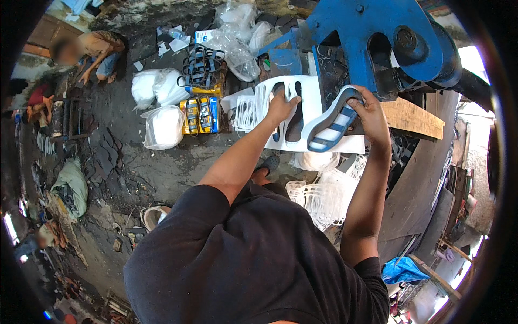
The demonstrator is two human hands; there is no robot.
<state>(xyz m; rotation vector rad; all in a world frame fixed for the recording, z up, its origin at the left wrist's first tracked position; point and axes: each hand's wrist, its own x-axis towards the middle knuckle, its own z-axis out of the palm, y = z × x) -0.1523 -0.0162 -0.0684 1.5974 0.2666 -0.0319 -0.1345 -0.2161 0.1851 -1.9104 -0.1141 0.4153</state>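
In my right hand (369, 116) is a sole-shaped cutting die (335, 126) with a blue-grey rim and cross bars, held tilted by its side; white shows between the bars. A white sheet (309, 102) with long sole-shaped holes lies under the blue press (345, 32). My left hand (280, 107) is closed on this sheet, its thumb over the strip between two holes and its other fingers partly hidden. More white cut-out sheets (245, 113) lie just left of it. The die is to the right of my left hand, over the sheet's right part.
Strapped metal dies (200, 114) rest on a yellow box at the left, near white bundles in plastic bags (163, 128). A wooden board (413, 117) juts out at the right. White cut-out scraps (326, 197) hang near my lap. Another person (100, 51) crouches at the far left.
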